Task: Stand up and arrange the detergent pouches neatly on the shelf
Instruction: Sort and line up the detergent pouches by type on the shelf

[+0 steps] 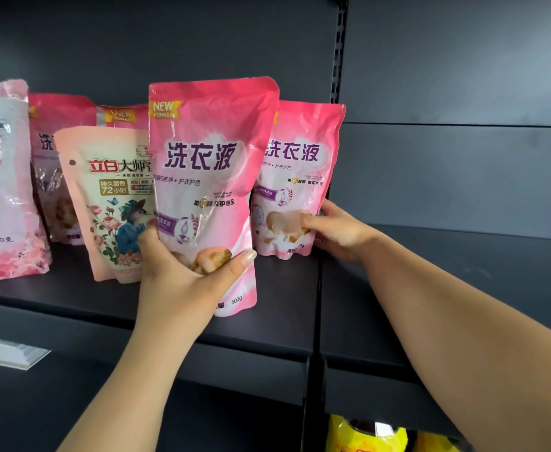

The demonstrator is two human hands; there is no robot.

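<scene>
Dark shelf (71, 298) carries pink detergent pouches; left hand (182, 272) grips the front pouch (207, 177) low, right hand (336, 230) pinches the rear pouch (300, 164) near its bottom corner.

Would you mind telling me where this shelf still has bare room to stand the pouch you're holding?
The shelf is bare to the right of the right hand, which holds the standing pink pouch. A bare strip runs along the front edge, below the pouch in the left hand. The left side is crowded: the floral pouch and others stand close together.
</scene>
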